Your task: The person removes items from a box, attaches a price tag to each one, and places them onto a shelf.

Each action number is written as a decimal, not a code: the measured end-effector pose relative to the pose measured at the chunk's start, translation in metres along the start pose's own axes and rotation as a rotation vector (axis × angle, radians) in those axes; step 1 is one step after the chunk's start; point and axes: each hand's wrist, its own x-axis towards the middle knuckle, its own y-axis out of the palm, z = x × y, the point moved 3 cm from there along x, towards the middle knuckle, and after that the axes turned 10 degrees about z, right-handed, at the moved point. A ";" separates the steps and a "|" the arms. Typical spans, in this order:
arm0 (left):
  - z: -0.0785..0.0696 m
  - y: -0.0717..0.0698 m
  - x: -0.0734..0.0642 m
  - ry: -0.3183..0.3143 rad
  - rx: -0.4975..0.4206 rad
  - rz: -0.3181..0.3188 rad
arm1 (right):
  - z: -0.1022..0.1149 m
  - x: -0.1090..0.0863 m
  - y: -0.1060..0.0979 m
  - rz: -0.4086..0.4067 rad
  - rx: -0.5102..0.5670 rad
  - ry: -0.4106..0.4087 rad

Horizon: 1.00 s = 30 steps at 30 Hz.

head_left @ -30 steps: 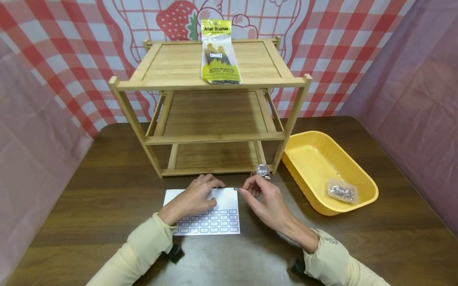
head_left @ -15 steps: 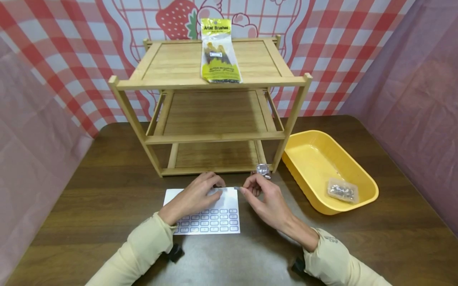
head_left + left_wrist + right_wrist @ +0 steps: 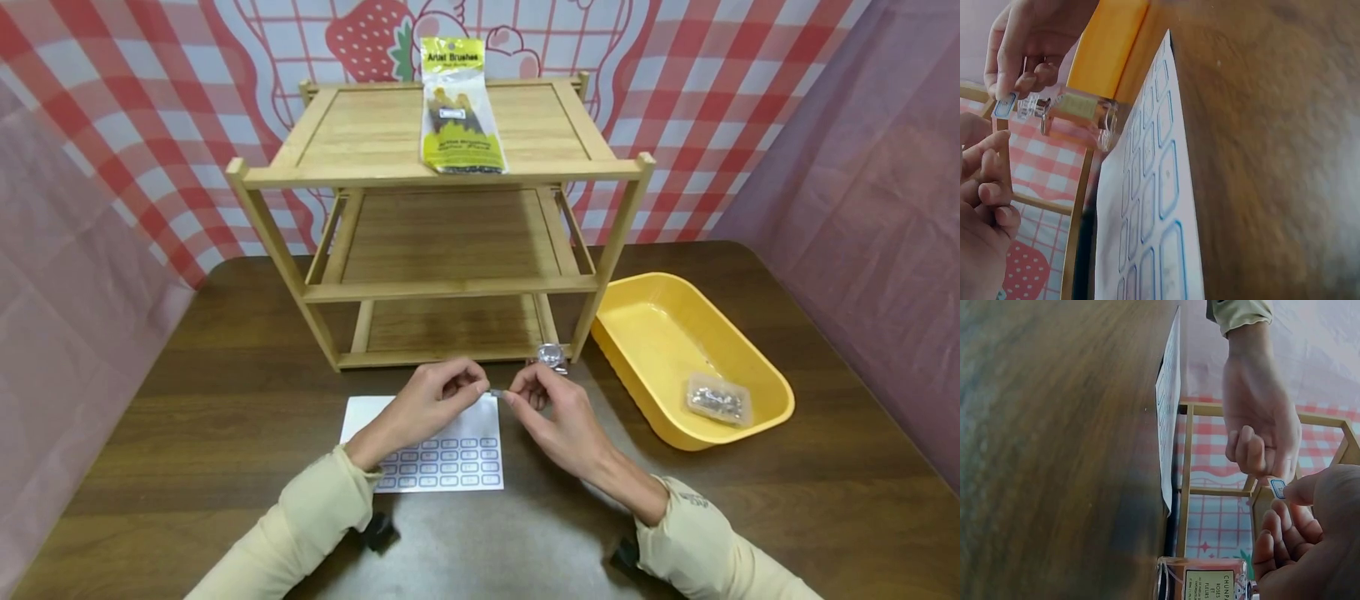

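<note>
My right hand (image 3: 558,421) pinches a small label with a blue border (image 3: 1278,488) between thumb and fingers, above the table. My left hand (image 3: 427,400) comes at it from the other side, fingers curled, its fingertips right at the label's edge; I cannot tell whether they grip it. Beneath the left forearm lies a white label sheet (image 3: 450,479) with rows of blue-bordered rectangles. A clear perfume bottle with pink liquid (image 3: 1079,112) stands just behind the right hand, its front label readable in the right wrist view.
A three-tier wooden shelf (image 3: 450,289) rises behind the hands, with a yellow artist brushes packet (image 3: 461,150) on top bearing a small white label. At the right sits a yellow tray (image 3: 645,392), holding a clear plastic box of small metal pieces (image 3: 717,400).
My left hand has lifted from the sheet and moved right, to the small label. The right hand keeps pinching the label in nearly the same spot.
</note>
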 end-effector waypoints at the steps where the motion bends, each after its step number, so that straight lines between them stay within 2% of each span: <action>1: 0.000 0.001 0.000 0.003 -0.012 -0.003 | 0.000 0.000 0.000 0.002 0.001 0.007; 10: -0.004 0.005 0.002 0.026 -0.065 -0.001 | -0.001 0.000 -0.001 0.023 0.015 0.063; 17: -0.005 0.007 0.004 0.010 -0.069 0.012 | -0.005 -0.001 -0.002 0.033 0.025 0.091; 21: -0.004 0.010 0.005 0.003 -0.069 0.015 | -0.006 -0.002 -0.004 0.032 0.017 0.084; 30: -0.005 0.015 0.011 0.036 -0.081 0.008 | -0.010 -0.005 -0.012 0.022 -0.033 0.050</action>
